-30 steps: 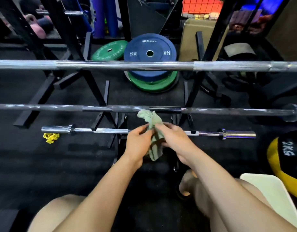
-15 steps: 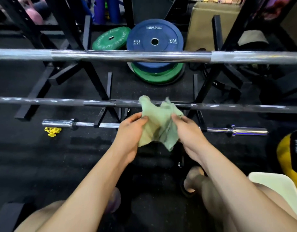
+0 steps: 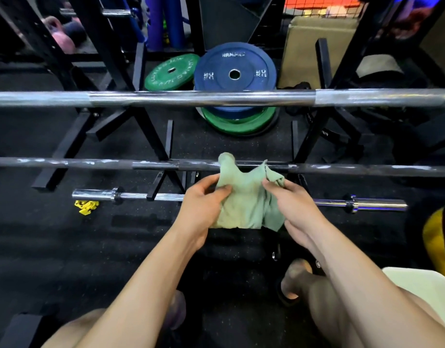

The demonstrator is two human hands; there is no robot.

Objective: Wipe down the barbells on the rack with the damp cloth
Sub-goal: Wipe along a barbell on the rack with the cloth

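Both hands on the green cloth (image 3: 244,204) here: our left hand (image 3: 200,209) pinches its left edge with thumb on top, and our right hand (image 3: 295,204) grips the bunched right edge, spreading the cloth between them. Its upper corners reach up in front of the dark middle barbell (image 3: 91,163). Beyond that runs the bright upper barbell (image 3: 166,98), and lowest sits the short chrome barbell (image 3: 131,195), passing behind our hands. Blue plate (image 3: 235,69) far centre.
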